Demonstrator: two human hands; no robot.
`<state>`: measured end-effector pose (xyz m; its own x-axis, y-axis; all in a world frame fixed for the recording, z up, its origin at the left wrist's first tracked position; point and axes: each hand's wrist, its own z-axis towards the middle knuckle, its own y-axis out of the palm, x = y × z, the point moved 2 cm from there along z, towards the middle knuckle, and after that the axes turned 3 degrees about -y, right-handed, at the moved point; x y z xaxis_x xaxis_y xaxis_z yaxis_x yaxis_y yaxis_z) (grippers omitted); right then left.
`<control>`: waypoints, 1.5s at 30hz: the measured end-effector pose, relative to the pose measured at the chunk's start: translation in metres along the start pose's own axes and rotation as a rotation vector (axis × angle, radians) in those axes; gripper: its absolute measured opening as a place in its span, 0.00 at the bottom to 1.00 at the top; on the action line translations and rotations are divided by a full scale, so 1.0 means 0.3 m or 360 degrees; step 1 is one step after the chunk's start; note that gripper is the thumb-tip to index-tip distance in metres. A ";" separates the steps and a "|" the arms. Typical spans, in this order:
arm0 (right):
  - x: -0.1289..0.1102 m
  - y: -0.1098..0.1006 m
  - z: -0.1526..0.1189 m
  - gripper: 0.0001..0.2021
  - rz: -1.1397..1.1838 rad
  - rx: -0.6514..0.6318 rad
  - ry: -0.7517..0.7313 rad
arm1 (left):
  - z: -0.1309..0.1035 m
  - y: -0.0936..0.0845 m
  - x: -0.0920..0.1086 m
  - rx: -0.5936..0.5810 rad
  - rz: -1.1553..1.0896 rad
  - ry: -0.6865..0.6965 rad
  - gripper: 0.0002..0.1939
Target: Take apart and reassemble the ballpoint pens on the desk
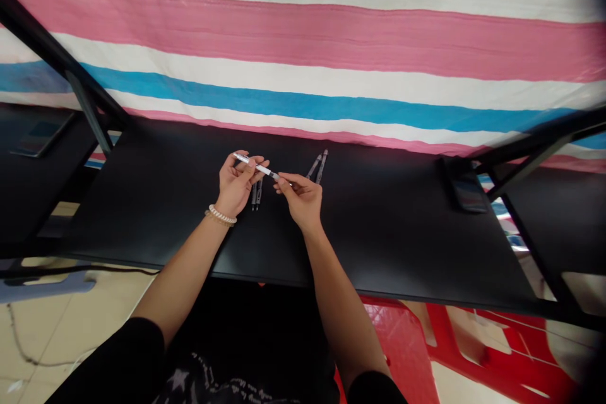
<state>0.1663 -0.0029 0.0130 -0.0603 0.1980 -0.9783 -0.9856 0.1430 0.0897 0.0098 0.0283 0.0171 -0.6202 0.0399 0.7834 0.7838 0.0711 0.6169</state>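
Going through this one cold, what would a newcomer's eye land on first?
Probably the pink, white and blue striped sheet filling the top of the view, behind the black table. Next, the white pen above the table, held by the left grip and right grip. The red seat stands out at lower right.

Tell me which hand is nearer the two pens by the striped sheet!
Right: the right hand partly hides the pens; the left hand is farther off, to their left.

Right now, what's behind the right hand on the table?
Two grey pens lie on the black table beyond the right hand. Their near ends seem hidden by it; anything else it covers cannot be seen.
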 end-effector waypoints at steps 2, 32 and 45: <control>-0.007 -0.013 0.003 0.10 -0.0047 0.0096 -0.0096 | 0.007 -0.009 0.004 0.0039 -0.0025 0.0030 0.22; 0.009 0.001 -0.025 0.12 -0.0333 0.0081 -0.0126 | -0.005 0.006 -0.025 -0.0004 -0.0048 -0.0161 0.19; 0.010 -0.014 -0.012 0.19 -0.0305 0.0031 -0.0214 | -0.007 0.006 -0.022 0.0035 -0.0137 -0.0121 0.18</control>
<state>0.1697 -0.0064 0.0092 0.1502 0.2929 -0.9443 -0.9738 0.2090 -0.0901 0.0154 0.0259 0.0134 -0.6864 0.1084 0.7191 0.7273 0.0994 0.6791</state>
